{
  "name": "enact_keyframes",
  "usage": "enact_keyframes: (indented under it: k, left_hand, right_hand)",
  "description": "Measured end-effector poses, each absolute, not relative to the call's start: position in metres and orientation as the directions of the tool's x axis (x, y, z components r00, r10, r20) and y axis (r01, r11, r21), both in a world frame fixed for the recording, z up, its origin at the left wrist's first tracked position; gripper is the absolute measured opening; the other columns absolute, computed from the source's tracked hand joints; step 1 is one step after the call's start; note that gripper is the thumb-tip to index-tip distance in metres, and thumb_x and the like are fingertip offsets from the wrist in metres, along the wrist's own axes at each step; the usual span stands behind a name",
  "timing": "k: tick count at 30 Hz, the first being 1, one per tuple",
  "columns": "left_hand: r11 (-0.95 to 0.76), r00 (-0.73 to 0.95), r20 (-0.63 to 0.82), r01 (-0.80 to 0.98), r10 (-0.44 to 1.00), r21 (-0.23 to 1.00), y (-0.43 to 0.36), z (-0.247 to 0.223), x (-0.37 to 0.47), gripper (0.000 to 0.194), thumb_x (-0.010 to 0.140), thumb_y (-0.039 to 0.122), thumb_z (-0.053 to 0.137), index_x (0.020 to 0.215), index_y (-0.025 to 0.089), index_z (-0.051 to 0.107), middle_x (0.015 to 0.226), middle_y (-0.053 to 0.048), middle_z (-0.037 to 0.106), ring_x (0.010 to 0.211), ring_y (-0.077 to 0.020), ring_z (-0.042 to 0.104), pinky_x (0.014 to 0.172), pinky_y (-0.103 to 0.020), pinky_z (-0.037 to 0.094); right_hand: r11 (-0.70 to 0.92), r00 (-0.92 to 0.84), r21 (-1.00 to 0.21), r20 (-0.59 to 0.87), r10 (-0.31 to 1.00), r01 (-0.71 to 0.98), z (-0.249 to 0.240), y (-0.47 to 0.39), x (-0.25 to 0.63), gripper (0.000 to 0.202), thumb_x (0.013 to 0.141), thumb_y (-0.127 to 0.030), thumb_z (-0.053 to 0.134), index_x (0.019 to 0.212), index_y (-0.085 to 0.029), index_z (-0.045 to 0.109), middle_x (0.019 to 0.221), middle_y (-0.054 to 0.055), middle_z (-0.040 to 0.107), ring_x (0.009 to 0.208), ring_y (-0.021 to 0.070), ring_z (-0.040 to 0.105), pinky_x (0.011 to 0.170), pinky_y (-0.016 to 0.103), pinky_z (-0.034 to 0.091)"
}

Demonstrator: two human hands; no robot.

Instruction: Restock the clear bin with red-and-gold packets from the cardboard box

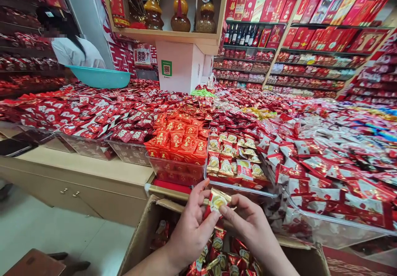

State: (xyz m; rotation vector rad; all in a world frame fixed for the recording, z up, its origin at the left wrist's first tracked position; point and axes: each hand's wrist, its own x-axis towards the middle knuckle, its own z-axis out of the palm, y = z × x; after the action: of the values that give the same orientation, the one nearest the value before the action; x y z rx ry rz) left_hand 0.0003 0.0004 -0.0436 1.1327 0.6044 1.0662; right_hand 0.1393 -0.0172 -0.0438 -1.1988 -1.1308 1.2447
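A wrapped candy [218, 200] in red, gold and cream, with a yellow fruit picture, is pinched between both my hands. My left hand [197, 216] grips its left side, thumb in front and fingers behind. On its right side, my right hand [248, 214] presses with thumb and fingertips. Both hands are above an open cardboard box [139, 230] that holds many similar candies [231, 261]. Just beyond the hands stands a clear bin [242, 187] filled with matching candies [226, 166], some in rows. My forearms cover part of the box.
To the left, a clear bin [175, 170] holds orange-red packets. White-and-red packets [335, 185] heap up at right. A teal basin [99, 77] is at the back left near a person in white [77, 52]. A brown stool [35, 262] stands on the floor.
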Motion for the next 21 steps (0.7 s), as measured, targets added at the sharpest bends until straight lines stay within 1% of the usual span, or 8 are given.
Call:
enact_keyframes:
  k: [2,4,5,7,10,16,19,21]
  left_hand:
    - [0.118,0.425,0.023,-0.303,0.905,0.946,0.0031,-0.0442,0.0001,0.048,0.077,0.022,0.058,0.119,0.023,0.034,0.104,-0.006,0.055,0.085,-0.0143,0.058,0.070,-0.026,0.051]
    - [0.166,0.437,-0.046,-0.241,0.898,0.956,0.0063,-0.0446,-0.0001,0.037,0.075,0.025,0.061,0.107,0.018,0.044,0.090,-0.005,0.059,0.072,-0.0130,0.058,0.053,-0.020,0.050]
    - [0.174,0.433,-0.062,-0.224,0.899,0.959,0.0077,-0.0446,-0.0001,0.033,0.074,0.026,0.062,0.102,0.017,0.046,0.085,-0.004,0.060,0.069,-0.0124,0.057,0.049,-0.019,0.049]
    - [0.171,0.413,-0.062,-0.232,0.908,0.958,0.0093,-0.0437,-0.0001,0.030,0.072,0.025,0.064,0.097,0.016,0.048,0.081,-0.002,0.061,0.065,-0.0111,0.056,0.048,-0.018,0.048]
    - [0.197,0.412,-0.077,-0.259,0.908,0.946,0.0096,-0.0406,0.0005,0.035,0.071,0.025,0.065,0.099,0.016,0.046,0.078,-0.002,0.063,0.059,-0.0098,0.057,0.047,-0.018,0.048]
    - [0.209,0.421,-0.068,-0.298,0.904,0.931,0.0091,-0.0349,0.0013,0.047,0.070,0.024,0.065,0.110,0.015,0.041,0.080,-0.005,0.066,0.064,-0.0127,0.061,0.053,-0.021,0.051]
    - [0.212,0.406,-0.088,-0.272,0.910,0.939,0.0098,-0.0355,0.0013,0.045,0.070,0.024,0.065,0.107,0.016,0.042,0.076,-0.004,0.065,0.062,-0.0133,0.061,0.051,-0.022,0.050]
    - [0.201,0.391,-0.092,-0.248,0.916,0.947,0.0103,-0.0371,0.0011,0.043,0.070,0.024,0.065,0.105,0.016,0.042,0.072,-0.001,0.064,0.061,-0.0126,0.060,0.051,-0.021,0.049]
  right_hand:
    - [-0.035,0.069,-0.987,-0.046,0.997,-0.157,-0.0432,-0.0173,0.1396,0.026,0.067,-0.038,0.065,0.065,-0.017,0.050,0.064,-0.001,0.056,0.056,0.0101,0.049,0.051,0.022,0.043]
    - [-0.022,0.080,-0.975,-0.041,0.996,-0.220,-0.0420,-0.0186,0.1385,0.025,0.065,-0.036,0.067,0.069,-0.017,0.052,0.066,-0.001,0.057,0.059,0.0109,0.050,0.053,0.022,0.045]
    - [-0.006,0.076,-0.969,-0.026,0.997,-0.248,-0.0417,-0.0194,0.1376,0.025,0.064,-0.035,0.069,0.073,-0.018,0.053,0.069,0.000,0.058,0.062,0.0118,0.052,0.055,0.023,0.046]
    - [0.020,0.061,-0.952,0.001,0.998,-0.306,-0.0418,-0.0209,0.1358,0.030,0.062,-0.032,0.071,0.082,-0.019,0.053,0.075,0.000,0.060,0.069,0.0133,0.055,0.062,0.025,0.047]
    - [0.017,0.068,-0.930,-0.009,0.998,-0.366,-0.0431,-0.0216,0.1354,0.035,0.062,-0.028,0.072,0.088,-0.021,0.049,0.077,-0.001,0.060,0.070,0.0128,0.057,0.062,0.025,0.047]
    - [0.060,0.110,-0.917,0.018,0.994,-0.395,-0.0474,-0.0207,0.1401,0.040,0.067,-0.025,0.069,0.095,-0.023,0.040,0.077,-0.001,0.061,0.072,0.0134,0.058,0.058,0.023,0.047]
    - [0.047,0.092,-0.924,0.013,0.996,-0.379,-0.0498,-0.0203,0.1412,0.044,0.068,-0.025,0.068,0.100,-0.024,0.038,0.079,0.000,0.062,0.074,0.0144,0.059,0.064,0.027,0.048]
    - [0.041,0.067,-0.930,0.018,0.998,-0.365,-0.0511,-0.0198,0.1413,0.048,0.068,-0.025,0.068,0.104,-0.024,0.036,0.086,0.003,0.062,0.079,0.0158,0.060,0.069,0.030,0.049]
